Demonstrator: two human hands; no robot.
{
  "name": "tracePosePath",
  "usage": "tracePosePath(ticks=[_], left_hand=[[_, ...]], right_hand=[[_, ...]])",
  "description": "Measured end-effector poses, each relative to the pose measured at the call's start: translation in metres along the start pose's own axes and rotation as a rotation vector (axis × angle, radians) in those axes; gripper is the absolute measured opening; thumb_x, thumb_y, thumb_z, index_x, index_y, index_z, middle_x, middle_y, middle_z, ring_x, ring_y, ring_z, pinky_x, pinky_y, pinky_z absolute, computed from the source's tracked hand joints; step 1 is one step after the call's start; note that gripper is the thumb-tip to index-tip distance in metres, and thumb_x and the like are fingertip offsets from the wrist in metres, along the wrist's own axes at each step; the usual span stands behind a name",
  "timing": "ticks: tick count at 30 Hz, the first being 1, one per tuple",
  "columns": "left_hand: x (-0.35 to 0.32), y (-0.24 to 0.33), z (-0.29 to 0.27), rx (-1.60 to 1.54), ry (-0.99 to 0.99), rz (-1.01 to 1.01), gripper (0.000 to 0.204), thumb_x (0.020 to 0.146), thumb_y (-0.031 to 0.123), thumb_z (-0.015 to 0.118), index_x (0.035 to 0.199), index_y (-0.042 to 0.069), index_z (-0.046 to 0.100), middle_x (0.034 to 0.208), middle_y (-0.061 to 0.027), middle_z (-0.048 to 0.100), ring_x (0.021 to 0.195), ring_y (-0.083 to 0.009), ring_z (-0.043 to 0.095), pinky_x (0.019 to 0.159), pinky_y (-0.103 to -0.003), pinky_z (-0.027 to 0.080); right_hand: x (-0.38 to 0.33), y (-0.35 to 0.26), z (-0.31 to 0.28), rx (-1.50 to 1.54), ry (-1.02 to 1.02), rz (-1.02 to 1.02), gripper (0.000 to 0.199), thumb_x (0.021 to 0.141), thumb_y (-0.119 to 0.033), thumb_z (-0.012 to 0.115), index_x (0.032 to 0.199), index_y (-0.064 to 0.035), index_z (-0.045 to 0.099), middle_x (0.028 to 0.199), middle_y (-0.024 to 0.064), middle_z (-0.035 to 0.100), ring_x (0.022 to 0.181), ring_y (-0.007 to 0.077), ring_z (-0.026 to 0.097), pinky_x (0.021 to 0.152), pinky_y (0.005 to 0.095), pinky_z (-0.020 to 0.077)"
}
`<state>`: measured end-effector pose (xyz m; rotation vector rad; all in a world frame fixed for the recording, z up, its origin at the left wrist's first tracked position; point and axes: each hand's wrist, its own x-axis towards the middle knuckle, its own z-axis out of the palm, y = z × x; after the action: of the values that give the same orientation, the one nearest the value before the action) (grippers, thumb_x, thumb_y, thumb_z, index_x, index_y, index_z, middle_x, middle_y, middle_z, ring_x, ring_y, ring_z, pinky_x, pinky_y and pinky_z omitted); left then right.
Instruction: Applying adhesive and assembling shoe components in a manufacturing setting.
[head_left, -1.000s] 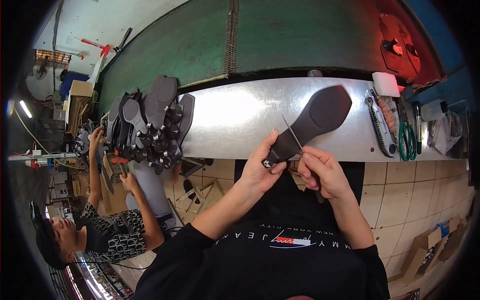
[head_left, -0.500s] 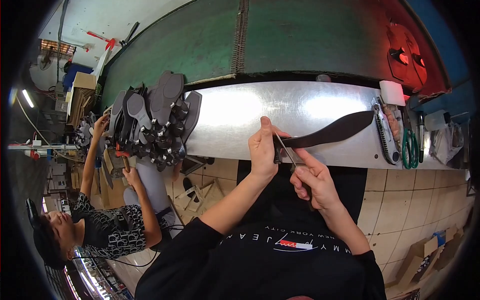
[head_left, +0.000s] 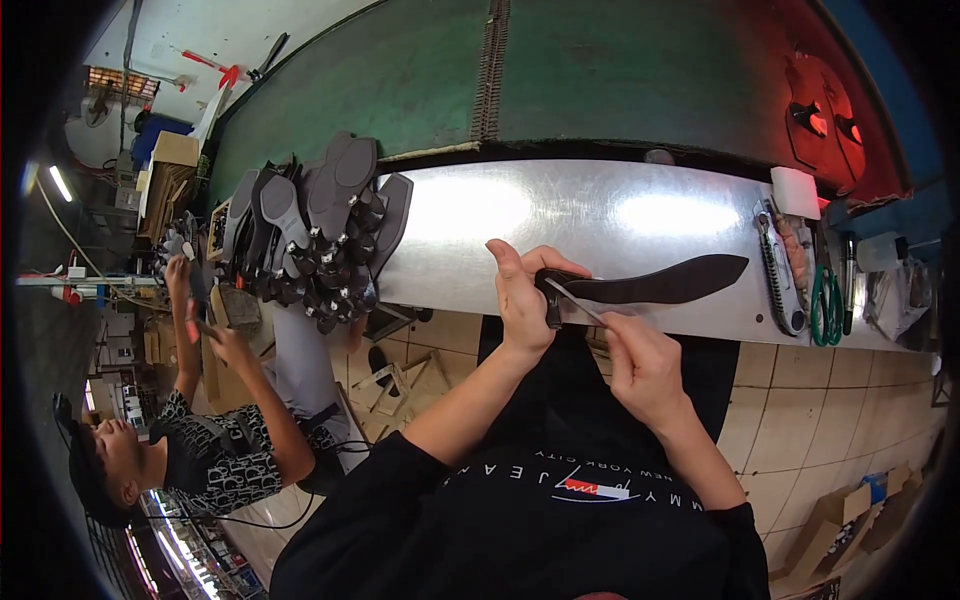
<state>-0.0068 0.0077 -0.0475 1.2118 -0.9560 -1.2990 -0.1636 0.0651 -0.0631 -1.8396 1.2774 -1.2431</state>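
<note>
The left hand (head_left: 522, 300) grips the heel end of a dark shoe sole (head_left: 660, 285), held flat just above the front edge of the metal worktop (head_left: 600, 215). The right hand (head_left: 640, 365) is closed around a thin blade (head_left: 573, 301) which touches the sole near the heel.

A pile of shoe soles (head_left: 318, 228) lies at the desk's (head_left: 600, 210) left end, scissors (head_left: 826, 305) at its right, a single sole (head_left: 660, 285) between them at the near edge.
</note>
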Motion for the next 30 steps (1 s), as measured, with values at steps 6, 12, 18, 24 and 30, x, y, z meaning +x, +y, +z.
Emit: tracePosePath(ticks=[6,12,18,24,30], left_hand=[[0.004,-0.002,-0.006,-0.117,-0.038,-0.05,0.09,0.093,0.071,0.011,0.067,0.002,0.062,0.061,-0.0081,0.061,0.056,-0.0147,0.057,0.057,-0.023,0.047],[0.018,0.008,-0.002,-0.703,-0.199,-0.542,0.065,0.088,0.069,0.047,0.075,0.007,0.063,0.062,-0.0059,0.059,0.061,-0.016,0.057,0.061,-0.028,0.047],[0.004,-0.002,0.009,-0.937,-0.093,-0.638,0.062,0.08,0.072,0.054,0.074,0.01,0.06,0.065,-0.0051,0.058,0.064,-0.0211,0.059,0.065,-0.036,0.05],[0.009,-0.008,0.014,-0.631,0.067,-0.576,0.06,0.086,0.07,0.048,0.08,0.011,0.054,0.057,-0.0054,0.052,0.056,-0.0207,0.056,0.058,-0.034,0.048],[0.014,-0.016,0.013,-0.594,0.039,-0.583,0.057,0.087,0.067,0.051,0.079,0.011,0.054,0.054,-0.0045,0.05,0.05,-0.0203,0.054,0.055,-0.035,0.049]], right_hand=[[0.002,-0.009,-0.006,0.149,-0.174,0.075,0.017,0.083,0.0,0.062,0.1,-0.0008,0.063,0.079,0.0133,0.063,0.069,0.0299,0.064,0.06,0.0361,0.0504],[-0.001,-0.027,-0.011,0.081,-0.107,-0.051,0.017,0.08,0.0,0.064,0.096,-0.0033,0.064,0.078,0.0117,0.064,0.066,0.0283,0.064,0.059,0.036,0.0508],[0.006,-0.018,-0.012,-0.06,0.035,0.053,0.004,0.086,-0.003,0.062,0.089,-0.002,0.059,0.076,0.0139,0.061,0.065,0.0326,0.061,0.057,0.0382,0.0475],[0.0,-0.015,0.004,-0.071,-0.006,0.112,0.005,0.089,-0.006,0.059,0.088,-0.0036,0.055,0.072,0.0148,0.057,0.063,0.0356,0.059,0.055,0.0411,0.0458],[-0.002,-0.021,0.006,0.023,-0.1,0.147,0.007,0.09,-0.007,0.058,0.086,-0.0037,0.053,0.071,0.0153,0.056,0.064,0.0364,0.059,0.055,0.0426,0.0456]])
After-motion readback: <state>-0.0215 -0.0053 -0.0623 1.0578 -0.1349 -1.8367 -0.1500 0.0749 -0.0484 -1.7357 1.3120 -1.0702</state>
